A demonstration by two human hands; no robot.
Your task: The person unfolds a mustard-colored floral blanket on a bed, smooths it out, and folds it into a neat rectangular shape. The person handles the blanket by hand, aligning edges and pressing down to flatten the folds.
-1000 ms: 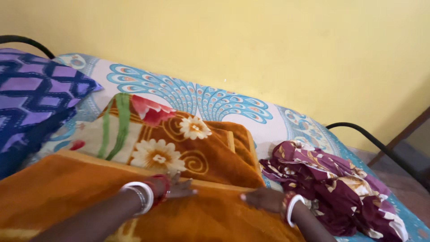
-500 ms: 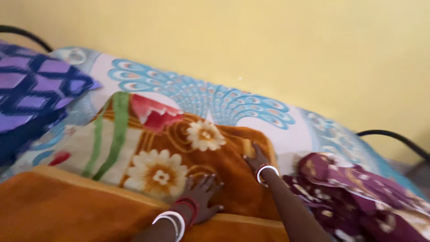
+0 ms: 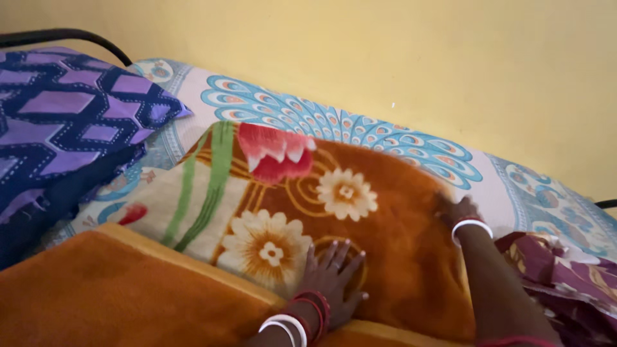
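A thick orange blanket with white flowers, a red flower and green stripes lies spread on a bed. My left hand rests flat on it, fingers apart, beside a white flower; it wears red and white bangles. My right hand reaches to the blanket's far right edge and grips the fabric there; a white bangle is on its wrist. A folded plain orange part of the blanket lies nearest me.
A purple and dark blue patterned pillow sits at the left. The bedsheet has a blue peacock-feather print. A maroon floral cloth is bunched at the right. A yellow wall runs behind; a black bed rail shows at top left.
Both hands have moved forward from the near orange fold onto the flowered part. My right hand went farther, to the blanket's far right edge, and the blanket now lies spread wider.
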